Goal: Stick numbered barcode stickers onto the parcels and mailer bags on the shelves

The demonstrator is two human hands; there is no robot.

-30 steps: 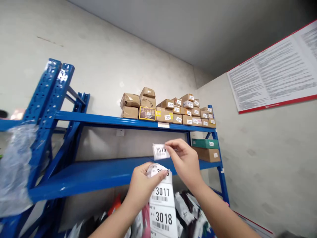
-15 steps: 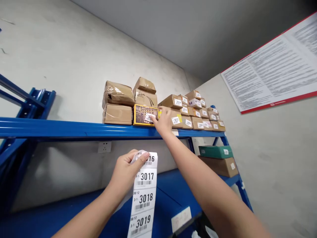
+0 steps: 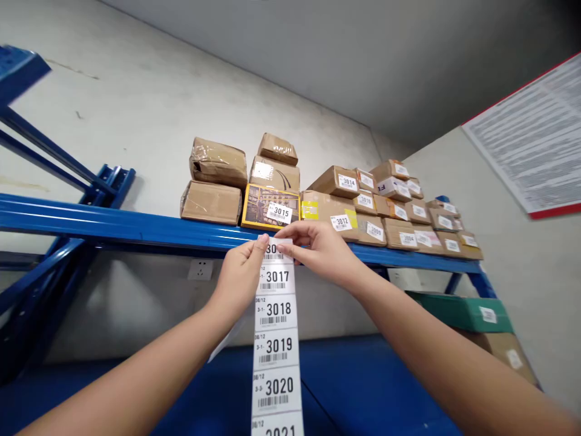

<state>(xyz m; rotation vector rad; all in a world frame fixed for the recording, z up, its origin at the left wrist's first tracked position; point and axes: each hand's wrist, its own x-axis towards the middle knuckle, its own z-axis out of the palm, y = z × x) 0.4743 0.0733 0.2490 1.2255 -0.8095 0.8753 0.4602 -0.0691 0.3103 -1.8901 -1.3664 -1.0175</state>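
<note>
A long strip of white barcode labels (image 3: 276, 327), printed with numbers such as 3017 to 3020, hangs down below my hands. My left hand (image 3: 239, 272) pinches its top left edge between thumb and fingers. At the top right corner, the thumb and fingers of my right hand (image 3: 324, 251) close on the uppermost label, partly covering its number. Just above my hands, a yellow-edged printed box (image 3: 258, 206) stands on the blue shelf (image 3: 136, 225), bearing a label (image 3: 280, 212) that reads 3015. Beside it sits a brown box (image 3: 324, 203) with label 3012.
Unlabelled brown parcels (image 3: 211, 203) are stacked at the shelf's left. Several labelled boxes (image 3: 402, 233) run along its right. Lower right are a green box (image 3: 463, 309) and a brown box (image 3: 499, 351). A blue rack upright (image 3: 109, 188) and a wall notice (image 3: 535, 133) flank the shelf.
My right hand has come down from the printed box, leaving label 3015 visible on it, and now grips the strip's top beside my left hand. The strip is raised and the view has shifted left.
</note>
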